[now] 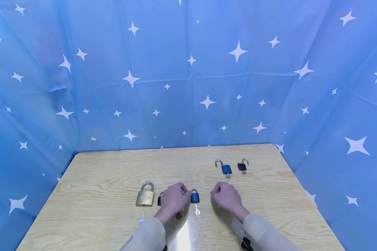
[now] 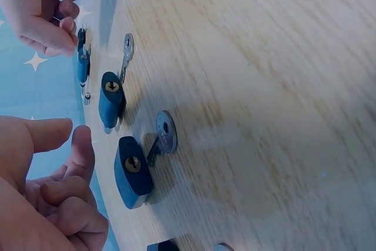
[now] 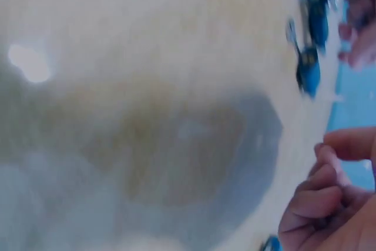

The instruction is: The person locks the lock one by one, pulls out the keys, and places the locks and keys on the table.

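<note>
My left hand [image 1: 175,198] hovers over a row of locked padlocks, thumb and index tips slightly apart and the other fingers curled. Just right of its fingertips stands a blue padlock [image 1: 195,197] with a silver key [image 1: 197,211] before it. Another dark blue padlock [image 2: 133,174], with its key [image 2: 167,130], stands below the hand, hidden by it in the head view. A small dark padlock [image 1: 159,201] shows partly at the hand's left. To the right, my right hand [image 1: 228,198] hangs over bare wood, fingers loosely curled, thumb and index tips meeting; nothing shows between them.
A large brass padlock [image 1: 145,198] stands left of the row, with a silver key [image 1: 141,217] in front. At the back right lie an unlocked blue padlock [image 1: 227,169] and an unlocked black padlock [image 1: 242,167], keys in both. A blue starred curtain [image 1: 188,104] surrounds the wooden table [image 1: 91,181].
</note>
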{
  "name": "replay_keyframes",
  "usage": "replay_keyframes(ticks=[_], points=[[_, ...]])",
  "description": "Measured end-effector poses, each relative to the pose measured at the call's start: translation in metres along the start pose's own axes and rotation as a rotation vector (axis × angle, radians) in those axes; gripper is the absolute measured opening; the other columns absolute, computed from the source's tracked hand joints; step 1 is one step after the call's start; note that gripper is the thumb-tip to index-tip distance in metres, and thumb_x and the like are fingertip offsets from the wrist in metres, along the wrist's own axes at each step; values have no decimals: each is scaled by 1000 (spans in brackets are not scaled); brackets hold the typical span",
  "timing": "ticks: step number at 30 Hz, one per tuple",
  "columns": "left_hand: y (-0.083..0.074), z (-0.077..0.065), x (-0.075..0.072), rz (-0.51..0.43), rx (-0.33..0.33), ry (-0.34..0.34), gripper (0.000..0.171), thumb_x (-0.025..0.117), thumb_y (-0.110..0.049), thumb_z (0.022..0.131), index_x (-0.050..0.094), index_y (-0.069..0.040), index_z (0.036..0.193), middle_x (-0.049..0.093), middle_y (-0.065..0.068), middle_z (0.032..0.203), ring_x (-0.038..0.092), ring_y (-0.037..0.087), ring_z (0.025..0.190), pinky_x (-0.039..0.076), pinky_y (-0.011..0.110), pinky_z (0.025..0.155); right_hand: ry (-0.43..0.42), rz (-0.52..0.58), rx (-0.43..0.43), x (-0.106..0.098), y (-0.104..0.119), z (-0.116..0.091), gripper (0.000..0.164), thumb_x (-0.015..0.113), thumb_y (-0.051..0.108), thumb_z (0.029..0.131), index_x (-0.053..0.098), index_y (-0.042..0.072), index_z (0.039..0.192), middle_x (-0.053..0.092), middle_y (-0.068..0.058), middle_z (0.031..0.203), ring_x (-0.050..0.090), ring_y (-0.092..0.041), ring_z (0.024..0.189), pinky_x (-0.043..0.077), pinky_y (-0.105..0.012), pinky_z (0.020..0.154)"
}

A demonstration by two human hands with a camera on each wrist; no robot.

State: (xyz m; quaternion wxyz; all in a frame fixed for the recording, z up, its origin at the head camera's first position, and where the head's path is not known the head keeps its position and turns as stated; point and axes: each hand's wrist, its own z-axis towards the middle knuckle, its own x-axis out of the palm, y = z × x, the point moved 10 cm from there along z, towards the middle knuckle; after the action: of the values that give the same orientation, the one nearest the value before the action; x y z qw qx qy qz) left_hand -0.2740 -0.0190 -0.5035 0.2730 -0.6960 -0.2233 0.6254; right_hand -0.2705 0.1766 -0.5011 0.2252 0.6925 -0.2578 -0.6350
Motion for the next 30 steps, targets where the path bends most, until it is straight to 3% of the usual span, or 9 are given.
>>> replay_keyframes(ticks=[6, 13, 19, 26, 30], points=[[-1, 1, -4, -1, 14, 4, 20, 64, -37, 88, 60, -19, 81, 56, -11, 56, 51, 12, 51, 39, 34, 55, 31, -21, 27, -19, -11, 26, 22, 62, 21, 89, 55, 12, 70, 54, 0, 65, 49, -16, 56, 37, -29, 52], [-3, 2, -4, -10, -8, 17, 21, 64, -38, 88, 59, -19, 81, 56, -9, 58, 51, 13, 50, 38, 34, 53, 20, -64, 37, -39, -13, 46, 33, 58, 20, 90, 43, 15, 61, 38, 4, 53, 37, -14, 49, 27, -26, 48], [-4, 0, -2, -25, -2, 33, 22, 63, -38, 89, 58, -18, 81, 57, -9, 57, 52, 13, 47, 39, 34, 53, -11, -125, 71, -51, -27, 58, 11, 56, 19, 88, 58, 10, 82, 58, -3, 72, 49, -18, 60, 35, -31, 50], [-4, 2, 2, -17, 11, 36, 21, 63, -38, 88, 59, -18, 81, 58, -10, 60, 51, 12, 49, 39, 33, 54, -35, -148, 133, -56, -44, 69, 27, 55, 25, 93, 59, 2, 106, 65, -14, 95, 56, -24, 71, 44, -39, 60], [-6, 2, 4, -16, 18, 42, 21, 62, -38, 89, 60, -18, 82, 57, -10, 59, 51, 12, 48, 39, 33, 55, -59, -167, 158, -57, -48, 75, 31, 55, 29, 94, 57, 1, 108, 63, -13, 92, 56, -24, 71, 44, -39, 60]])
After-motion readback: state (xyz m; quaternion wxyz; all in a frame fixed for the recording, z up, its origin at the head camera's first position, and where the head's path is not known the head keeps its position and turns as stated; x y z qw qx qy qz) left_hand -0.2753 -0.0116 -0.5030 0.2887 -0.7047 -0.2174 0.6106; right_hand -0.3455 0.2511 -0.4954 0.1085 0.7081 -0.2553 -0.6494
